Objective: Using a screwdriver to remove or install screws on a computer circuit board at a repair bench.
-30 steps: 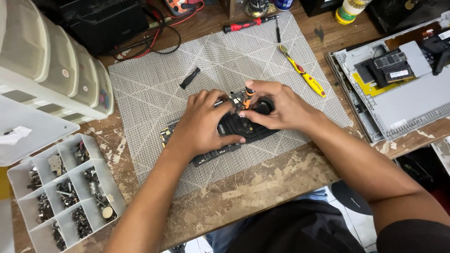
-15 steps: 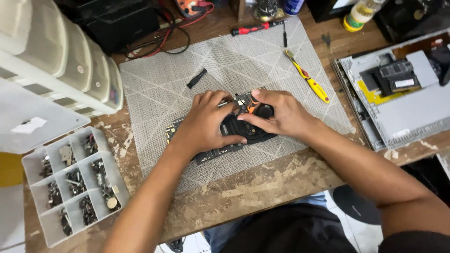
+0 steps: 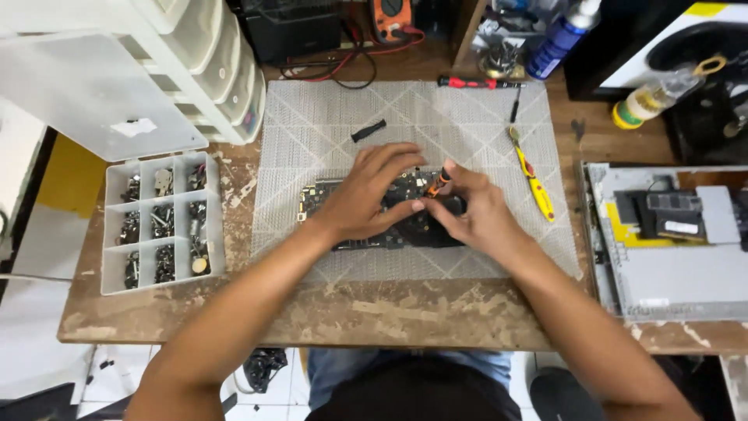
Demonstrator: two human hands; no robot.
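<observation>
Worn wooden bench (image 3: 327, 312) with a grey ribbed mat (image 3: 312, 125), and two hands on a dark circuit board (image 3: 315, 195).

Left hand (image 3: 366, 191) lies flat and spread on the board, pressing it down, gripping nothing. Right hand (image 3: 479, 214) pinches a small orange-tipped screwdriver (image 3: 439, 183) that touches the board just beyond its fingertips. Flat and hard, the board runs long from side to side under both hands. Past the right hand lies a yellow tool (image 3: 534, 183); well left of the left hand sits a clear screw box (image 3: 160, 222).

The right hand (image 3: 475, 214) has shifted and now pinches an orange-tipped tool (image 3: 438, 184) over the circuit board (image 3: 366, 222). The left hand (image 3: 366, 195) has spread flatter across it.
</observation>
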